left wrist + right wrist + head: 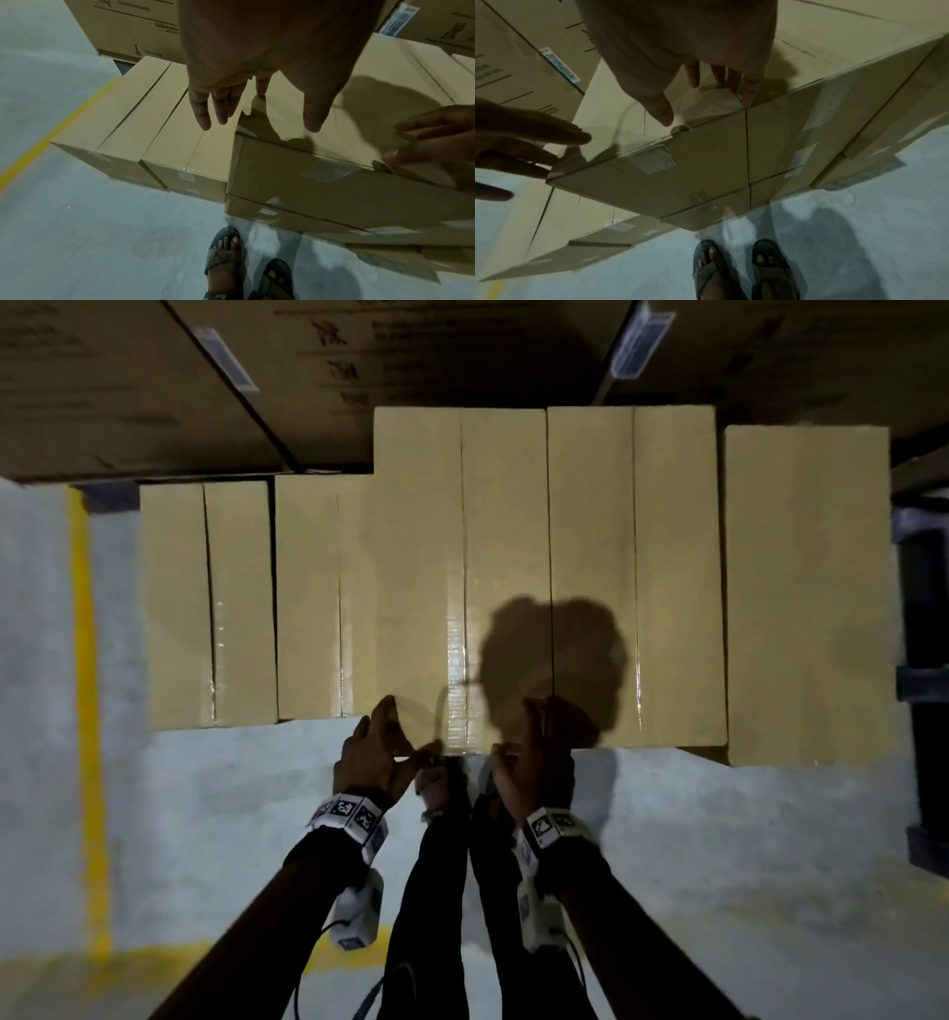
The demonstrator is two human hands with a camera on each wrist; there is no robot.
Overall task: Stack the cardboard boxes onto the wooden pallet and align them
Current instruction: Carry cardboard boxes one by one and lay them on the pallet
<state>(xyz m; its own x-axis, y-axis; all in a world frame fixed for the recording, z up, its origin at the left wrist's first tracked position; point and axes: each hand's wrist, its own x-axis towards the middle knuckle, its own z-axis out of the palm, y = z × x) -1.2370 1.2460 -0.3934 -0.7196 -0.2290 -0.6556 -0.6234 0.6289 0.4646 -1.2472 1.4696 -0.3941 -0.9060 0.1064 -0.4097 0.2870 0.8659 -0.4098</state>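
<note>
The top box (462,577) sits on the stack right in front of you, its near left corner under your hands and its taped seam running away from you. Your left hand (375,752) hovers at that corner with fingers straight and spread, thumb apart from the rest; the left wrist view shows the fingertips (203,119) over the box's left edge, but you cannot tell whether they touch it. Your right hand (534,757) reaches over the near edge, fingers loosely extended and apart, holding nothing; the right wrist view puts its little fingertip at the seam where this box meets the next box (637,577) to its right. Every box is shut and taped, so nothing inside shows. Lower boxes (205,603) lie to the left, a level down. The wrist views show a second layer (706,213) beneath the top box, which the head view hides. No pallet is visible under the stack in any view. Big printed cartons (308,367) stand behind, cut off at the top. Your sandals (741,270) stand on the grey floor (205,814) close to the stack, and a yellow line (87,711) runs along the left.
</note>
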